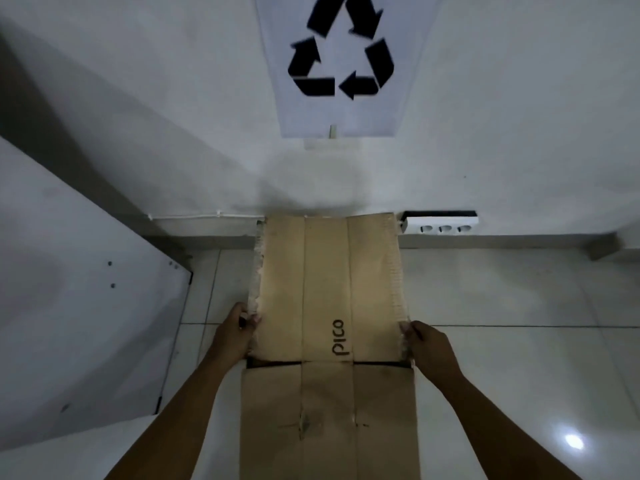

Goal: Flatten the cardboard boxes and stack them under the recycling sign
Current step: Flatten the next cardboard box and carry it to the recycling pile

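Two flattened pieces of cardboard show, both lying lengthwise toward the wall. The near sheet lies on the tiled floor between the forearms, its near end cut off by the frame. Past a dark gap, the far sheet, marked "pico", runs on to the wall; its far edge meets the wall's foot, directly below the one recycling sign.

Two hands hold the far sheet at its near corners. The left hand grips the ragged left edge, fingers curled round it. The right hand pinches the right edge, thumb on top.

Bare tile lies open to the right of the cardboard. To the left, one white panel stands close, leaving a narrow strip of floor. One white power strip with three sockets sits at the wall's foot, just beside the far sheet's right corner.
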